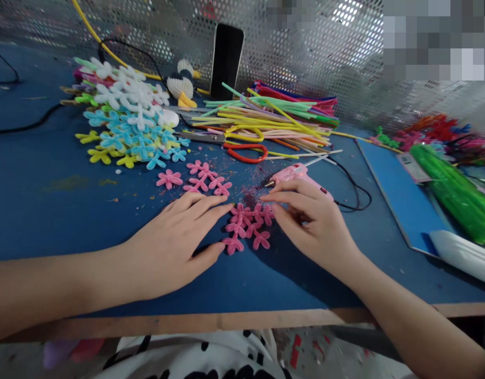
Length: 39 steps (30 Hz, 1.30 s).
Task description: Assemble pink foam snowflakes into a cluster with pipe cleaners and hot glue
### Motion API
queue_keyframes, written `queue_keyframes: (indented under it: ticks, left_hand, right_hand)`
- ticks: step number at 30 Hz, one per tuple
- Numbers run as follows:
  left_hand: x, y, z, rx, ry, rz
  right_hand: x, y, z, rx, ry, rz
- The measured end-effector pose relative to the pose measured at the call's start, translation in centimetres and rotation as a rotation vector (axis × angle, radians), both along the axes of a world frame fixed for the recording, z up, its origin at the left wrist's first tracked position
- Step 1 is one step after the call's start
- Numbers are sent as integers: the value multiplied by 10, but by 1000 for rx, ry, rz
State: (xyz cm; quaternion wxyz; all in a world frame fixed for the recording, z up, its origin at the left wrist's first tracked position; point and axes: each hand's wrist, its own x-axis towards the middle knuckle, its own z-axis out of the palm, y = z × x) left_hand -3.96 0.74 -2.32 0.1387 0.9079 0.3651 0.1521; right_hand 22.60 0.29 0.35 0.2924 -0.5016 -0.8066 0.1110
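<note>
Several pink fuzzy flowers (238,227) lie joined in a cluster on the blue table (88,210). My left hand (187,231) rests flat at the cluster's left side, fingers apart, its fingertips touching or nearly touching the petals. On the right, my right hand (309,216) has curled fingers at the cluster's upper right edge; whether it pinches a petal is hard to make out. More pink flowers (203,178) lie beyond my left fingers, with a single one (169,179) beside them. Just behind my right hand lies a pink glue gun (292,173), partly covered by it.
White, blue and yellow flowers (135,116) are piled at the back left. Scissors (246,152) lie before pipe cleaners (266,118). A phone (226,60) leans on the perforated metal screen (290,47). A blue board (400,195) and green bundle (451,195) are at right.
</note>
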Motion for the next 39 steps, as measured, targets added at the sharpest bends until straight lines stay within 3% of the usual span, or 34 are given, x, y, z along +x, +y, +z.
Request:
queue_keyframes:
  ticks: [5, 13, 26, 28, 31, 33, 34, 36, 39]
  left_hand:
    - [-1, 1, 0, -1, -9, -8]
    - [-1, 2, -1, 2, -29, -19]
    - [-1, 1, -1, 13, -4, -11]
    - [-1, 0, -2, 18, 0, -15]
    - [-2, -1, -3, 45, -32, -15]
    - [-2, -1, -3, 65, -52, -23]
    - [-2, -1, -3, 70, -51, -28]
    - [-3, -1, -2, 71, -35, -41]
    - [-4, -1, -2, 73, -15, -50]
  right_hand:
    - [5, 0, 3, 156, -92, 111]
    - [7, 1, -4, 99, -180, 197]
    - [7, -1, -4, 81, -206, 185]
    - [8, 0, 0, 128, -160, 104]
    - [18, 5, 6, 260, -145, -204]
    - [30, 14, 5, 334, -252, -403]
    - [37, 19, 3, 291, -328, -458]
    - [51, 30, -3, 158, -457, -493]
    - [67, 43, -16, 42, -520, -404]
